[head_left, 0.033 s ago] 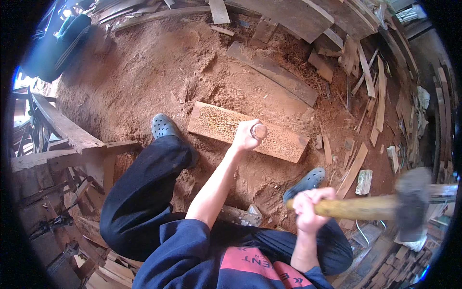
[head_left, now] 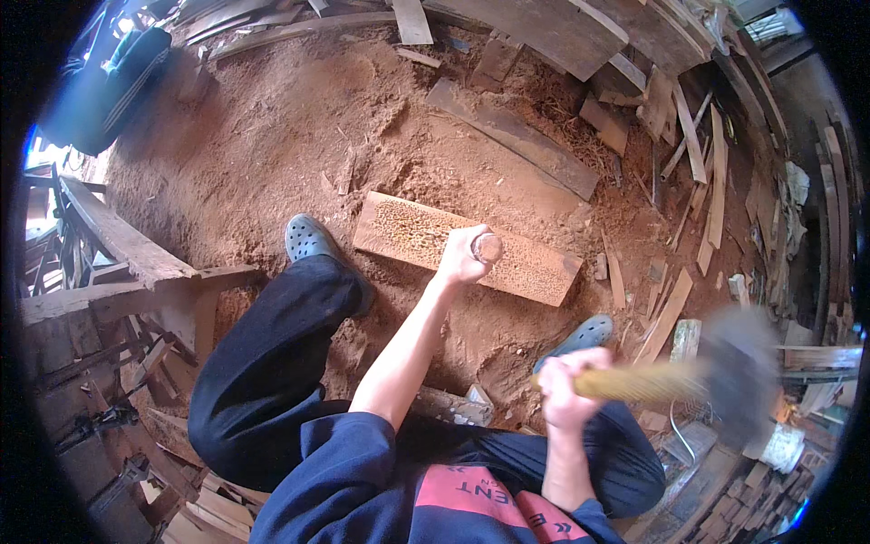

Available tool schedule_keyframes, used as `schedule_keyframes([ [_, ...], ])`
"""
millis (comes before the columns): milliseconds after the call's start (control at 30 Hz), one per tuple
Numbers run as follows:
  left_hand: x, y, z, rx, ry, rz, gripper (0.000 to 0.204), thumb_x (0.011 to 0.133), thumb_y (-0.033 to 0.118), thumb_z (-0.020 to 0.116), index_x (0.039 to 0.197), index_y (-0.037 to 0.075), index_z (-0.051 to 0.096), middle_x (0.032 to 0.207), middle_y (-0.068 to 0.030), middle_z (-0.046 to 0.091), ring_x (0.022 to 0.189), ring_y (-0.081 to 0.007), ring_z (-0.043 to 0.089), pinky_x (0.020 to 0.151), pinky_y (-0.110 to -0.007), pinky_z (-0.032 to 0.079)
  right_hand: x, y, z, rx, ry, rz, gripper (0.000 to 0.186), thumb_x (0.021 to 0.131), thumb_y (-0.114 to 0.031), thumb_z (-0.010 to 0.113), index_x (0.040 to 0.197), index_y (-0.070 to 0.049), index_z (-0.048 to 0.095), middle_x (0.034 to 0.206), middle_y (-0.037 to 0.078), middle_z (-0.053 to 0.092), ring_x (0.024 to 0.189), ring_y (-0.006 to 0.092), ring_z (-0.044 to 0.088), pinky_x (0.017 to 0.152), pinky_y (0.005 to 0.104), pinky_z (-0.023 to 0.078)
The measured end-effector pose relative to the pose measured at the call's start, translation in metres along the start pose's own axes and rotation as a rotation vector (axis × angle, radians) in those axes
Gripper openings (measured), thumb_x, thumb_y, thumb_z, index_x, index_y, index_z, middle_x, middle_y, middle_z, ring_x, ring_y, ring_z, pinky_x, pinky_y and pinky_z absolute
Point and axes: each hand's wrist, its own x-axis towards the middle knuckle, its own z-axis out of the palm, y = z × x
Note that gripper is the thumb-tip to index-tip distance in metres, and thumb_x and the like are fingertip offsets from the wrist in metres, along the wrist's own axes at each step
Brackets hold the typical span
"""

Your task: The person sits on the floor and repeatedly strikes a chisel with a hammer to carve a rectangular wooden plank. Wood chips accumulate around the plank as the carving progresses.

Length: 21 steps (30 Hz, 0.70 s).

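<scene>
A reddish-brown wooden board [head_left: 542, 272] lies on the ground between my feet, its top covered with many small pits and chips. My left hand [head_left: 460, 260] is closed around a wooden-handled chisel [head_left: 488, 247], held upright over the middle of the board. Its round handle end shows above the fist; the blade is hidden below. Out to the right, my right hand [head_left: 568, 390] grips a hammer [head_left: 642, 381] by its yellowish wooden handle. The dark, heavy head points right, blurred by motion and well apart from the chisel.
Clogs [head_left: 313, 238] are on my feet at either end of the board. A grey plank [head_left: 512, 136] lies beyond it on reddish dirt. Scrap wood [head_left: 716, 181] heaps along the right. A wooden frame [head_left: 127, 236] stands at left. Someone's dark-clothed leg [head_left: 136, 82] shows far left.
My right hand has moved slightly left and up with the hammer, and its head has swung left. The left hand, chisel and board stay where they were.
</scene>
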Motion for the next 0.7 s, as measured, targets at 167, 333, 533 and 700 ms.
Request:
schedule_keyframes([
  [167, 0.0, -0.007, 0.0, 0.035, 0.042, 0.065, 0.014, 0.066, 0.015, 0.062, 0.067, 0.004, 0.053, 0.06, -0.0146, 0.056, 0.056, -0.0268, 0.058, 0.052, -0.034, 0.044, -0.002, 0.086, -0.018, -0.845, -0.223, 0.234, 0.009, 0.065, -0.002, 0.06, 0.066, -0.003, 0.05, 0.054, 0.0, 0.049, 0.043, 0.0154, 0.05, 0.041, 0.0315, 0.041],
  [333, 0.007, -0.014, -0.006, 0.078, -0.001, -0.015, 0.013, 0.064, 0.015, 0.062, 0.069, 0.004, 0.056, 0.063, -0.0151, 0.058, 0.059, -0.0278, 0.06, 0.054, -0.033, 0.045, 0.019, 0.002, -0.019, -0.106, 0.021, 0.506, 0.02, 0.063, 0.008, 0.059, 0.065, -0.007, 0.046, 0.056, 0.0, 0.048, 0.04, 0.0068, 0.045, 0.036, 0.0223, 0.036],
  [533, 0.006, -0.014, -0.003, -0.005, -0.022, -0.042, 0.014, 0.063, 0.014, 0.063, 0.07, 0.004, 0.057, 0.063, -0.0128, 0.059, 0.058, -0.0264, 0.059, 0.055, -0.032, 0.045, 0.023, -0.014, -0.001, 0.281, 0.154, 0.182, 0.026, 0.068, 0.011, 0.055, 0.074, -0.009, 0.039, 0.061, -0.001, 0.043, 0.042, 0.0068, 0.042, 0.037, 0.0218, 0.038],
  [700, 0.017, -0.008, 0.001, -0.093, -0.063, 0.028, 0.014, 0.066, 0.011, 0.064, 0.066, 0.003, 0.053, 0.06, -0.0025, 0.056, 0.054, -0.0081, 0.05, 0.051, -0.025, 0.04, -0.001, 0.086, -0.012, -0.84, -0.23, 0.33, 0.017, 0.065, -0.01, 0.062, 0.078, 0.001, 0.063, 0.065, 0.024, 0.06, 0.068, 0.0369, 0.064, 0.06, 0.0406, 0.049],
])
